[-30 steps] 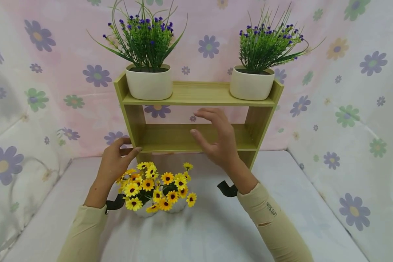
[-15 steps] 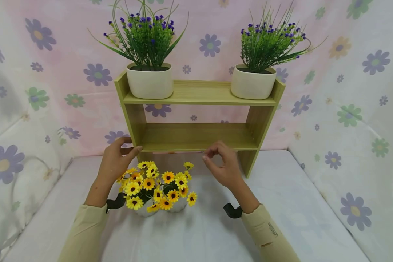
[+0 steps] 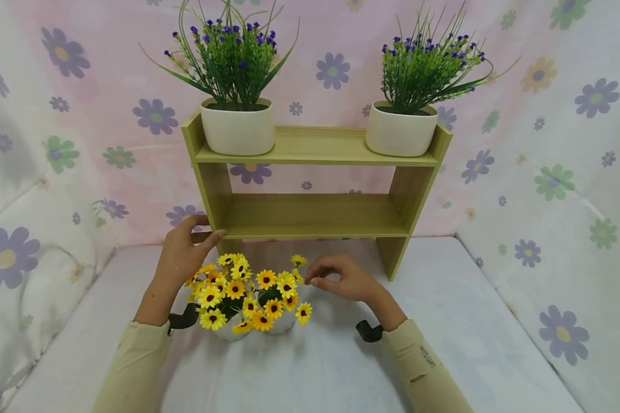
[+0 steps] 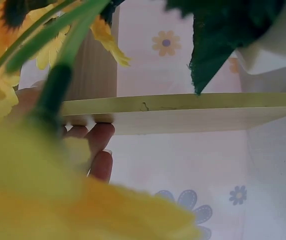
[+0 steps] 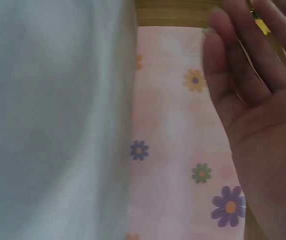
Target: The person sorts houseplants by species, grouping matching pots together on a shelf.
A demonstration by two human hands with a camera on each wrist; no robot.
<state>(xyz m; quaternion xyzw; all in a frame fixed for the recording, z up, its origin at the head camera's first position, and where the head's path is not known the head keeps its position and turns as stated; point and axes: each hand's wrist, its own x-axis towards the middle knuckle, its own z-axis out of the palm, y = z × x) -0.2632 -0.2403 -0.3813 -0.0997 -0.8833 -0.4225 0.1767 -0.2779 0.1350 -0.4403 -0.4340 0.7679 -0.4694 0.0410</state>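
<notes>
Here the left hand [image 3: 178, 252] grips the shelf's [image 3: 310, 218] left corner; the right hand [image 3: 341, 279], fingers loosely curled and empty, nears the yellow flowers [image 3: 248, 292] mid-surface. Probably light, floppy blooms; better held by the white pot [image 3: 279, 327].

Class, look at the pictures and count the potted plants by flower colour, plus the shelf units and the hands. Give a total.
Purple-flowered plants: 2
Yellow-flowered plants: 1
Wooden shelf units: 1
Hands: 2
Total: 6
</notes>
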